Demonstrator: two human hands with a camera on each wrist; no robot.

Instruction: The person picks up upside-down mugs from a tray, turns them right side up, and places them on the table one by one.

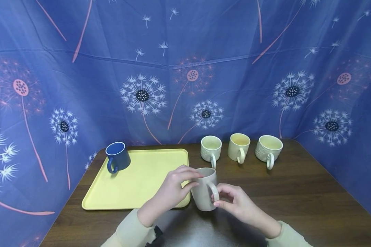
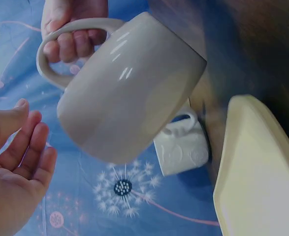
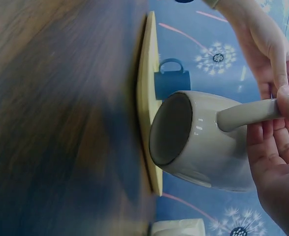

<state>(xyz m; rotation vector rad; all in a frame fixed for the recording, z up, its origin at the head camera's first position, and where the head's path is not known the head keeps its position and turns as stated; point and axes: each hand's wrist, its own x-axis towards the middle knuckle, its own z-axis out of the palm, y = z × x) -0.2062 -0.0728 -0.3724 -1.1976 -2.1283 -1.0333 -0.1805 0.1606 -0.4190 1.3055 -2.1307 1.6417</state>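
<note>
My right hand (image 1: 239,206) grips the handle of a light grey mug (image 1: 205,193), thumb and fingers pinching it in the right wrist view. The mug is upright in the head view, close over the table beside the tray's right edge; its dark-rimmed base (image 3: 171,129) shows in the right wrist view. Beside the mug's rim is my left hand (image 1: 177,183), its fingers relaxed and slightly bent. In the left wrist view this left hand (image 2: 18,167) stands apart from the mug, with nothing in its fingers.
A yellow tray (image 1: 148,181) lies on the left of the dark wooden table (image 1: 284,192), bearing a dark blue mug (image 1: 120,159) at its back left corner. Behind stand three pale mugs: one embossed (image 1: 211,149), one plain (image 1: 236,147), another embossed (image 1: 266,149). Blue cloth (image 1: 241,85) hangs behind.
</note>
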